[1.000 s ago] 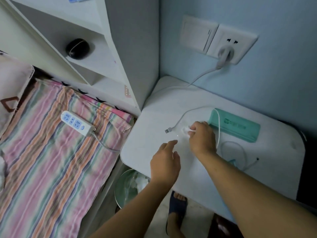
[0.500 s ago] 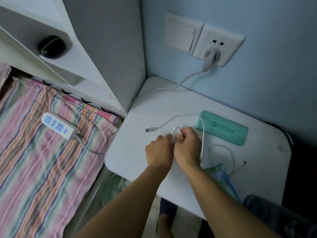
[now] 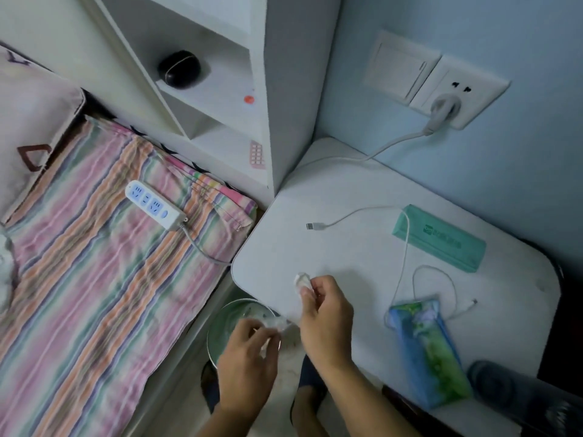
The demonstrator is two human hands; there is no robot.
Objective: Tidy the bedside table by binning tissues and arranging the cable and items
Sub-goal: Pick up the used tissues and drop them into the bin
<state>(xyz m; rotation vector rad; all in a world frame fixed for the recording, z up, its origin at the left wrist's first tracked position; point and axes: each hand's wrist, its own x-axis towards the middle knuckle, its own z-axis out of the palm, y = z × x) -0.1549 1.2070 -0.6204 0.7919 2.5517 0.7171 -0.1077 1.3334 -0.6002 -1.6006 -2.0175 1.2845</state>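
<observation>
Two tissues: your right hand [image 3: 325,313] pinches one [image 3: 301,280] above the table [image 3: 347,253] edge, your left hand [image 3: 249,367] clasps another [image 3: 277,324] over the bin [image 3: 220,316]; the green box's [image 3: 438,238] label is unreadable

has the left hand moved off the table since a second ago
Yes. The left hand has pulled back past the table front edge, now over the bin.

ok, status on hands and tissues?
Right hand pinching a tissue wad over table edge. Left hand holding another above the bin. White cable not yet arranged.
</observation>
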